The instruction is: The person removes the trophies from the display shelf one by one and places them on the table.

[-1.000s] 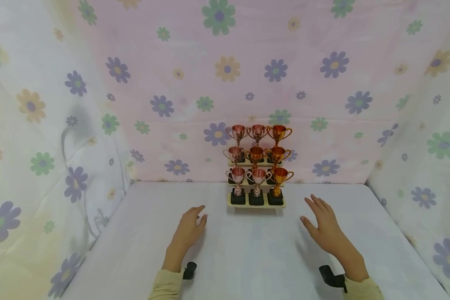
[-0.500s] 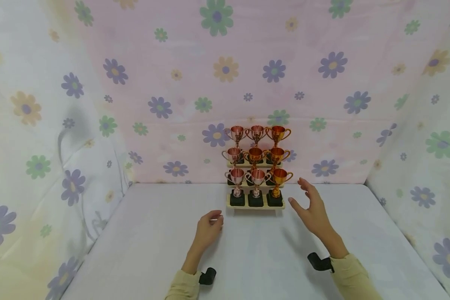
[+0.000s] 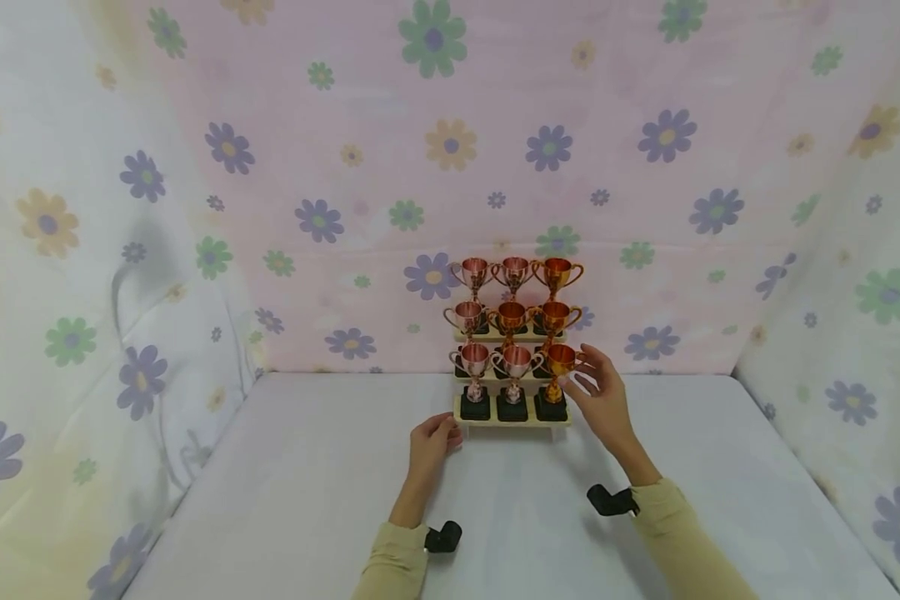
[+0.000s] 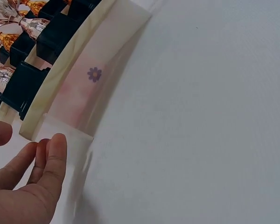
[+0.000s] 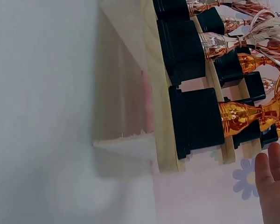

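Note:
Small two-handled trophies on black bases stand upright in three rows on a stepped wooden rack point(image 3: 512, 422). The front row has a rose-gold trophy point(image 3: 474, 358) at left, another rose-gold trophy point(image 3: 517, 361) in the middle and a gold trophy point(image 3: 561, 360) at right. My left hand point(image 3: 429, 450) is at the rack's front left corner; in the left wrist view its fingers point(image 4: 53, 163) lie close by the board's end, contact unclear. Beside the front gold trophy is my right hand point(image 3: 603, 404), thumb near the stem. In the right wrist view its fingers point(image 5: 270, 163) are extended; the thumb is out of sight.
The rack stands on a white table surface point(image 3: 330, 483) near the back wall. Flower-printed cloth point(image 3: 360, 167) hangs at the back and both sides. A black wrist device point(image 3: 444, 537) is on the left wrist and another black device point(image 3: 611, 500) on the right.
Both hands have moved inward to the rack: the left rightward to its front left corner, the right leftward to the front gold trophy. The trophies stand in the same places.

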Demonstrator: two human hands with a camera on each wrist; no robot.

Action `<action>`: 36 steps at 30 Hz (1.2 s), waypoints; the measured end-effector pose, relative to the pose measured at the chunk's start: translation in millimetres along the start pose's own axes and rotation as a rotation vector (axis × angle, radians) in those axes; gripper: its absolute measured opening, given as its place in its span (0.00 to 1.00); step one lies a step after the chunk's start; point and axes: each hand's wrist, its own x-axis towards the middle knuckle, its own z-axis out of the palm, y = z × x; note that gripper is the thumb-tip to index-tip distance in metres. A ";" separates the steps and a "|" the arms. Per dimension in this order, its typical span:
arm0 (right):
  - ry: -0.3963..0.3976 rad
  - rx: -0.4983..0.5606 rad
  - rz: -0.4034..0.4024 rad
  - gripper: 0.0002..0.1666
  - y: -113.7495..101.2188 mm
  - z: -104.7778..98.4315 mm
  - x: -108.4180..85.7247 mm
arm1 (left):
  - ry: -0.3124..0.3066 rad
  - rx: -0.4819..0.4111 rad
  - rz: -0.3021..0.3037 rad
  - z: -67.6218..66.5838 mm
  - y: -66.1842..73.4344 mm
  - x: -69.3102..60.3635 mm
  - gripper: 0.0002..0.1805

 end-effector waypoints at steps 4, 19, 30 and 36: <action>0.020 0.035 -0.005 0.37 0.9 5.2 3.8 | 0.019 -0.058 -0.020 3.3 -2.2 1.9 0.18; 0.013 0.093 -0.072 0.28 8.5 10.3 8.3 | 0.032 -0.175 -0.042 5.9 -13.4 7.2 0.17; 0.024 0.069 -0.111 0.25 14.4 14.2 10.0 | 0.098 -0.215 -0.083 9.5 -3.7 5.1 0.16; 0.045 0.076 -0.141 0.26 15.7 15.1 13.5 | 0.093 -0.235 -0.103 11.6 -0.2 9.4 0.17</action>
